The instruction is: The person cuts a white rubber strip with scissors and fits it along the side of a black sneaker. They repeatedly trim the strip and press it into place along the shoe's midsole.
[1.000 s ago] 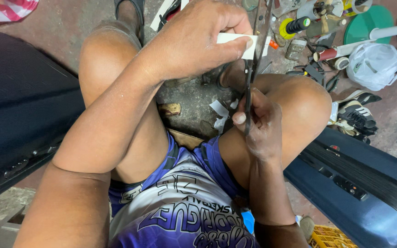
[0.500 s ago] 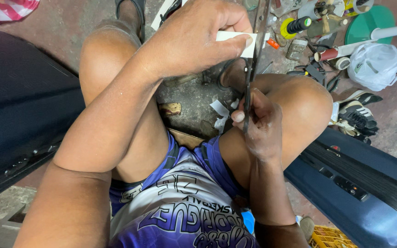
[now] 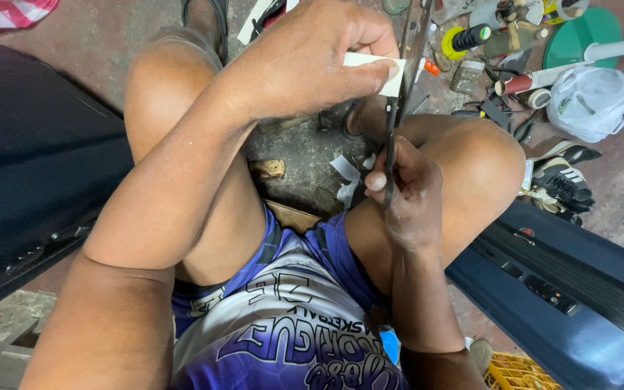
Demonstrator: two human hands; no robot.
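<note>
1. The thin dark strip [image 3: 393, 137] is held upright just right of the frame's centre, running from the right hand [image 3: 406, 195] up toward the top edge. It is best kept steady against the knee so it does not sway.
2. The right hand is closed round the lower end of the strip, thumb and fingers pressed together on it. This firm grip should be kept low, leaving the upper length free to be worked.
3. The small white piece [image 3: 384, 72] is pinched between thumb and fingertips of the left hand [image 3: 305, 65] in the upper middle of the frame, touching the strip. Whether it is paper, tape or abrasive sheet cannot be told.
4. The white piece should be pressed flat and square against the strip, so that contact is even and no edge curls away.
5. Pressure is judged best applied lightly and evenly; a thin strip is likely to bend or slip if pushed sideways.
6. White scraps [image 3: 344, 170] lie on the concrete floor [image 3: 110, 29] between the knees, below the hands.
7. Tools, a green lid [image 3: 579, 36] and a white plastic bag [image 3: 594, 101] crowd the upper right; dark cases [image 3: 565, 289] flank both legs.
</note>
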